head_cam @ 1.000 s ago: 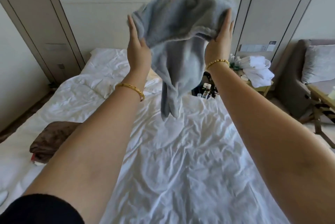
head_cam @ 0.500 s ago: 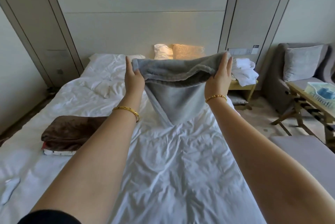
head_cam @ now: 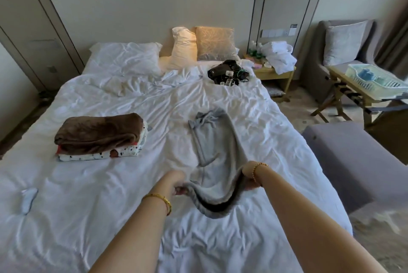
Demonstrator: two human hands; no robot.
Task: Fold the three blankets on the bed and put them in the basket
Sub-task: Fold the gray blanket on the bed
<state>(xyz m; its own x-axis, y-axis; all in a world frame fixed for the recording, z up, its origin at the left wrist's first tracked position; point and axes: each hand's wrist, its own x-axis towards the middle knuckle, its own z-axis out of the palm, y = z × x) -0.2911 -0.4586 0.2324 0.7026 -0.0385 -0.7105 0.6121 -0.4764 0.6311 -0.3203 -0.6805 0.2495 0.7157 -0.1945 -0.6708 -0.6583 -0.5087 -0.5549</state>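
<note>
Head cam is showing you holding the near edge of the grey blanket [head_cam: 217, 153], w/ its far end lying crumpled on the bed [head_cam: 110, 206] toward the pillows. Your left hand [head_cam: 176, 184] is pinching the near-left corner, grip closed on the fabric. Your right hand [head_cam: 248, 175] is mostly hidden behind the cloth; it's looking like it's holding the near-right corner, fingers not visible though.

Blanket is sagging in a deep curve btwn your hands, so it's reading as soft, light fleece, no stiffness at all. It's prob going to slump & bunch wherever it isn't supported, so corners or the folded edge are the places to be taking hold, w/ tension kept across the width.

Other two blankets are sitting folded & stacked on the bed's left side: brown blanket [head_cam: 99, 132] on top, spotted white blanket [head_cam: 97, 154] under it, touching.

Only container in view is the clear plastic basket [head_cam: 373, 79] on the side table [head_cam: 344, 83] far right, well apart from the bed. Something blue is lying inside; can't tell what.
</note>
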